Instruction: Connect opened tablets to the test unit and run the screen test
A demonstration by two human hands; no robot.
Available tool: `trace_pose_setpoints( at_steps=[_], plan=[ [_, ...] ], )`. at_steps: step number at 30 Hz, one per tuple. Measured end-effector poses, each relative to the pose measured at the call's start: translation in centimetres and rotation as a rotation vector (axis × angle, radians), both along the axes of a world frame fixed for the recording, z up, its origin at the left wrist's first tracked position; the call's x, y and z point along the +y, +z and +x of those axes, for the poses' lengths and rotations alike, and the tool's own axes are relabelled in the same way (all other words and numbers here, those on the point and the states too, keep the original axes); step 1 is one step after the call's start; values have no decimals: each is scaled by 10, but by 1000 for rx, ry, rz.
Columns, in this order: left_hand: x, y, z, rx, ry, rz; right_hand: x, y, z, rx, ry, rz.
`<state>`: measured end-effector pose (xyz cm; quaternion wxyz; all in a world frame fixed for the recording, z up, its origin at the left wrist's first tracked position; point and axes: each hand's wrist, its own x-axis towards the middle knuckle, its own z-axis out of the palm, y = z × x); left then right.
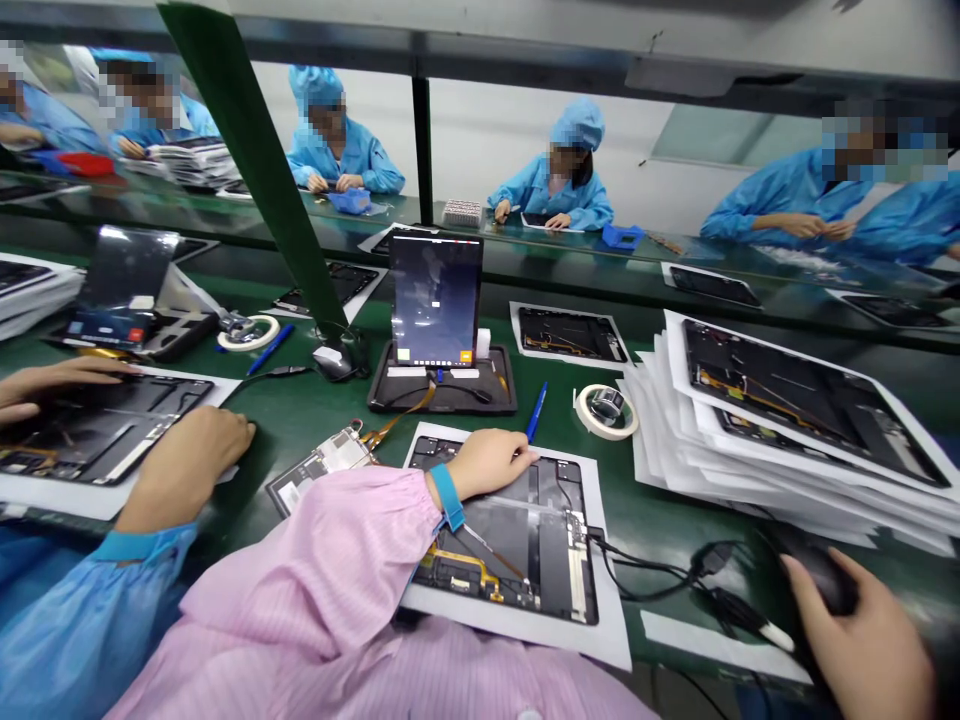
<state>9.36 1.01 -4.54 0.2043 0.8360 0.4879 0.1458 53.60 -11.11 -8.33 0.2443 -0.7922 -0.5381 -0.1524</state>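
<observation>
My left hand (489,462) lies over the upper edge of an opened tablet housing (517,540), palm down, fingers relaxed and holding nothing that shows. A blue wrist strap (448,497) circles that wrist. The housing, with its inner boards and ribbon cables exposed, rests on a white sheet (611,600). A black cable (637,562) runs into its right edge. At the lower right my right hand (862,625) is wrapped round a black computer mouse (817,570). Behind the housing, a lit tablet screen (436,300) stands upright in a black fixture (442,390).
A stack of housings and white sheets (675,440) rises at right. A tape roll (606,412) and blue pen (537,412) lie before it. A metal-backed part (322,465) sits left of my housing. A co-worker's hand (187,455) is at left; people in blue work behind.
</observation>
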Motion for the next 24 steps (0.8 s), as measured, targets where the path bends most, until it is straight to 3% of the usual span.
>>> trace_pose_setpoints(
  at_steps=[4, 8, 13, 16, 18, 19, 21, 23, 24],
  plan=[
    [0, 1, -1, -5, -4, -2, -1, 14, -24, 51, -83, -49],
    [-1, 1, 0, 0, -12, -1, -3, 11, -21, 47, -153, -14],
    [-1, 2, 0, 4, -13, 21, 2, 11, -18, 66, -134, -45],
    [-1, 3, -1, 10, -17, 11, 0, 26, -46, -15, -117, 169],
    [-2, 4, -2, 13, -25, 3, -4, 42, -80, -42, -30, 333],
    [-3, 4, -2, 13, -29, 1, -6, 50, -100, -5, 55, 333],
    [-3, 4, -4, 9, -39, -8, -4, 63, -142, 304, 309, 82],
    [-1, 3, -5, 10, -44, -28, 6, 69, -177, 495, 574, -358],
    [0, 2, -6, 13, -47, -38, 13, 68, -189, 549, 667, -506]
  ],
)
